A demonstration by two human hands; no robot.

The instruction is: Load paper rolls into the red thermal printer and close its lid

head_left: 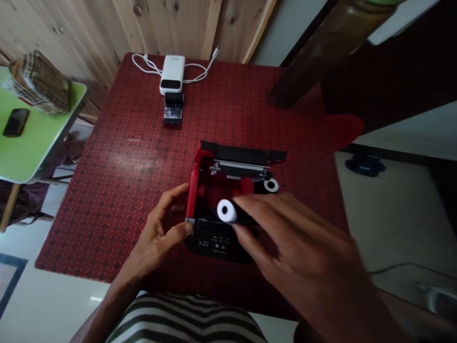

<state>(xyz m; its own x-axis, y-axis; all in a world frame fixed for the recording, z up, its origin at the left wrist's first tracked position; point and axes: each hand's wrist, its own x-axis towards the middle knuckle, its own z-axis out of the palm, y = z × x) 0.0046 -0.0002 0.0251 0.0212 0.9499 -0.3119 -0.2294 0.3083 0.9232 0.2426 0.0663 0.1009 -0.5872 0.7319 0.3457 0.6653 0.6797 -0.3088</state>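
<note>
In front of me a small red and black receipt printer (223, 243) sits with its lid (243, 153) raised and its red paper bay showing. My left hand (159, 233) grips its left side, thumb on the front corner and index finger along the wall. Over the bay, my right hand (300, 238) pinches a paper roll (226, 210), its white end with the dark core facing left. The roll's far end is hidden by my fingers. A second paper roll (271, 185) lies just right of the printer, partly behind my right hand.
The printer is on a red patterned table (132, 162). Toward the back are a white power bank (173, 74) with a white cable and a small black strip-like object (173, 108). A dark post (314, 52) rises at right. A green table (21, 152) with a phone (16, 122) and plaid bag (41, 81) is left.
</note>
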